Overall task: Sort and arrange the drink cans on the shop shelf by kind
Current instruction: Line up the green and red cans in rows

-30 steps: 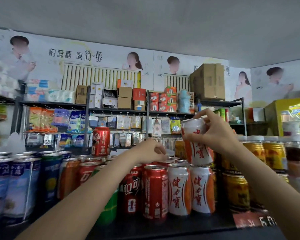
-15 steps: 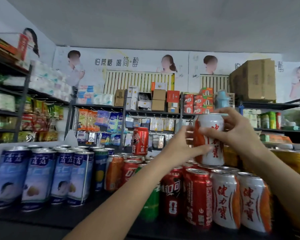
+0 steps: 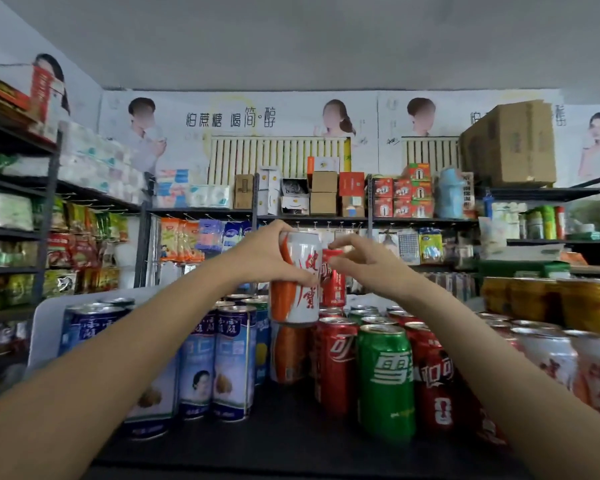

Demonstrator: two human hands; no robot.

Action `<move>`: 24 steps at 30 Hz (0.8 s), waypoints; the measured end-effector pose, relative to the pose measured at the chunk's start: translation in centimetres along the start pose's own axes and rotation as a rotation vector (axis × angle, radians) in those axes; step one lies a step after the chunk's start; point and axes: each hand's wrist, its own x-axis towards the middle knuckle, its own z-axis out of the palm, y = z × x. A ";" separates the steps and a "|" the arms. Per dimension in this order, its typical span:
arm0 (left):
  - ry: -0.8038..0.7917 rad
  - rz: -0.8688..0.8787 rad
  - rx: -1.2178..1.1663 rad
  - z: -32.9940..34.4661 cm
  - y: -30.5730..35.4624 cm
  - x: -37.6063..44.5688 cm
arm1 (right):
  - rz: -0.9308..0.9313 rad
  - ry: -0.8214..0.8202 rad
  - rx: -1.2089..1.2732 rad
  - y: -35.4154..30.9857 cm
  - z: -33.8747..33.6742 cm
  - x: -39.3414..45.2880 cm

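My left hand [image 3: 260,258] grips a white and orange can [image 3: 300,271] and holds it upright in the air above the shelf's [image 3: 274,438] cans. My right hand [image 3: 364,268] hovers just right of it, fingers loosely curled and holding nothing. Behind them a single red cola can [image 3: 333,289] stands on top of other cans. Below are an orange can [image 3: 288,355], red cola cans [image 3: 335,368], a green can [image 3: 385,375] and tall blue cans [image 3: 229,358]. More white and orange cans [image 3: 548,358] stand at the right.
Gold cans [image 3: 589,303] are stacked at the far right. Dark racks with snack bags [image 3: 80,244] and boxes [image 3: 323,192] line the back and left walls. A large cardboard box [image 3: 510,143] sits on the upper right rack.
The white and orange can has passed from my right hand to my left hand. My right hand has let go. The view has swung left along the shelf.
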 end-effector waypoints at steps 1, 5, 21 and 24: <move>0.004 -0.010 0.041 0.0 -0.5 0.4 | 0.043 -0.062 -0.181 0.7 0.1 0.0; -0.080 -0.051 0.181 0.8 -1.9 1.6 | 0.145 -0.379 -0.520 2.3 1.4 -0.1; -0.407 -0.140 0.959 5.4 -4.0 1.8 | 0.181 -0.343 -0.672 2.2 3.5 0.9; -0.419 -0.130 0.996 5.5 -4.0 1.9 | 0.166 -0.313 -0.633 2.5 3.7 1.0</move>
